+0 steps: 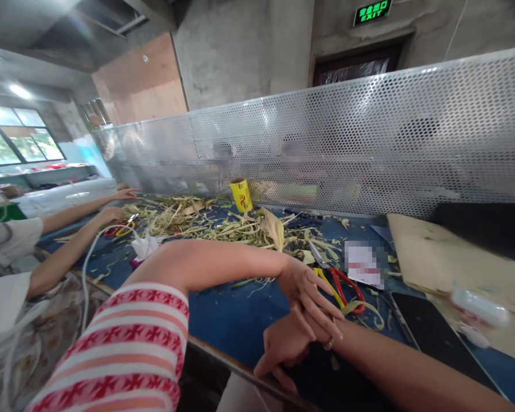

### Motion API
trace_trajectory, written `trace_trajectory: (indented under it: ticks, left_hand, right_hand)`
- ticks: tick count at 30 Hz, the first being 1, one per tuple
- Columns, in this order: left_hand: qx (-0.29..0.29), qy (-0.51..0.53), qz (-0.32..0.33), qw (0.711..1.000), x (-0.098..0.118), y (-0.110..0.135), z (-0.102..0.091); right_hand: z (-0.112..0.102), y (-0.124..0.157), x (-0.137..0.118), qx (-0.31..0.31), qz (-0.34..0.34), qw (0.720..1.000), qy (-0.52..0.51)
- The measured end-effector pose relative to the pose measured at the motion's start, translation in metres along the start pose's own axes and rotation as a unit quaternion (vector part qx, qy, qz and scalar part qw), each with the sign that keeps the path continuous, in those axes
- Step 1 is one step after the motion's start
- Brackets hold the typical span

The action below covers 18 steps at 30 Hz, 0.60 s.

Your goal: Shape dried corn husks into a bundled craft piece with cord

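My left hand (311, 294) lies across the back of my right wrist, its fingers stretched and slightly spread. Beneath it, my right hand (283, 340) hangs by the table's front edge with bent, separated fingers; nothing shows in it. Just beyond my hands are scissors (347, 289) with red and yellow handles, blades pointing away. Curled green-yellow plant strips (214, 229), like dried husk or leaf, are heaped behind my left forearm. One broad pale husk piece (274, 230) stands out of the heap.
A yellow-labelled tube (241, 195) stands by the perforated metal screen (347, 137). At right are a black flat device (442, 337), brown paper (450, 257) and a clear plastic item (480, 306). On the left, another person's hand (110, 216) is near red-and-yellow scissors (119, 230) and a white cable (86, 269).
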State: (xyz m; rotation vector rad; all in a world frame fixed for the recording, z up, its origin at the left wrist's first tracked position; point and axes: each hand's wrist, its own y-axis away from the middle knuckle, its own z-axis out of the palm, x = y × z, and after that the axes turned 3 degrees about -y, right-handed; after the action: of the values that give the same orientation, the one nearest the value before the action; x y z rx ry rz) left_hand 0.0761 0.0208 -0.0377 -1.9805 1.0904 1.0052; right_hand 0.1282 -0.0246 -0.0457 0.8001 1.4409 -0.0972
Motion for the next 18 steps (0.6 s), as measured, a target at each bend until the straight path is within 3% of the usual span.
trace_trajectory:
  ticks: [4,6,8,9,11,13,14,15,16,18]
  left_hand:
    - [0.044,-0.064,0.157,0.985,0.006,-0.005,0.005]
    - [0.041,-0.121,0.176,0.976,0.013,-0.005,0.004]
    - [0.029,-0.146,0.177,0.973,0.019,-0.004,0.004]
    - [0.026,-0.132,0.178,0.975,0.02,-0.004,0.004]
    - [0.021,-0.061,0.18,0.982,0.02,-0.003,0.004]
    - [0.005,0.021,0.171,0.985,0.016,-0.003,0.005]
    - [-0.005,0.051,0.168,0.984,0.013,-0.004,0.004]
    - [-0.014,0.071,0.166,0.983,0.011,-0.004,0.003]
    - [-0.022,0.081,0.163,0.983,0.008,-0.005,0.002]
    - [-0.043,0.066,0.132,0.988,0.005,-0.005,-0.002]
  right_hand:
    - [0.006,-0.012,0.009,0.032,0.031,0.999,0.02]
    - [0.006,-0.015,0.007,0.053,0.036,0.998,0.025]
    - [0.001,-0.01,-0.001,0.028,0.001,0.998,0.048]
    - [-0.005,-0.005,-0.007,-0.016,-0.037,0.997,0.072]
    - [-0.02,0.006,-0.024,-0.187,-0.106,0.966,0.141]
    - [-0.033,0.014,-0.037,-0.396,-0.163,0.88,0.207]
    - [-0.037,0.015,-0.041,-0.438,-0.182,0.854,0.215]
    - [-0.039,0.015,-0.041,-0.446,-0.172,0.852,0.215]
    - [-0.037,0.012,-0.039,-0.417,-0.15,0.872,0.207]
    - [-0.027,0.002,-0.027,-0.267,-0.085,0.944,0.172]
